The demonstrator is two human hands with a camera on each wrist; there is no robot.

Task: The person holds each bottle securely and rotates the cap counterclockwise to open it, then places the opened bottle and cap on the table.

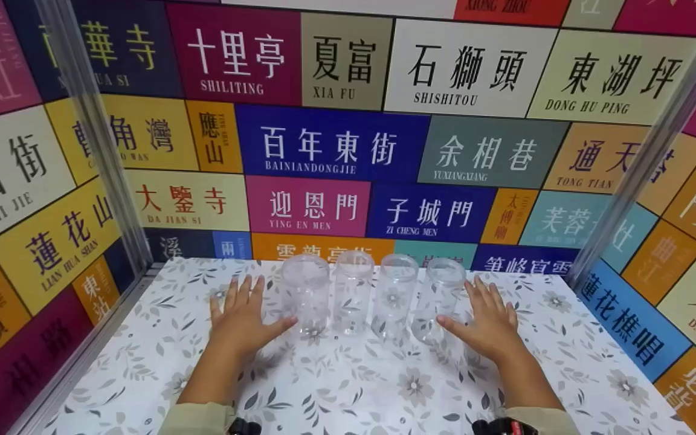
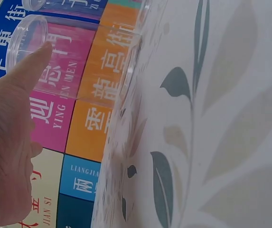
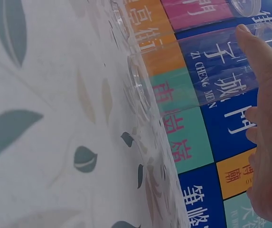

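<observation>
Several clear plastic jars stand upright in a row near the table's back edge. At the left end of the row is a wider-looking jar point(image 1: 306, 296), at the right end another jar point(image 1: 444, 302). Between them stand two more, a middle-left jar point(image 1: 354, 296) and a middle-right jar point(image 1: 394, 299). My left hand point(image 1: 241, 320) is beside the left-end jar, fingers spread forward and thumb pointing at it. In the left wrist view that thumb overlaps the jar's upper end point(image 2: 29, 40). My right hand point(image 1: 488, 320) mirrors this at the right-end jar, its thumb overlapping the jar point(image 3: 197, 71) in the right wrist view.
A white table point(image 1: 348, 386) with a grey leaf and flower print lies under the jars and forearms. Behind it rises a wall point(image 1: 330, 142) of coloured signs. Transparent upright corner strips point(image 1: 103, 133) stand at the table's left and right back corners.
</observation>
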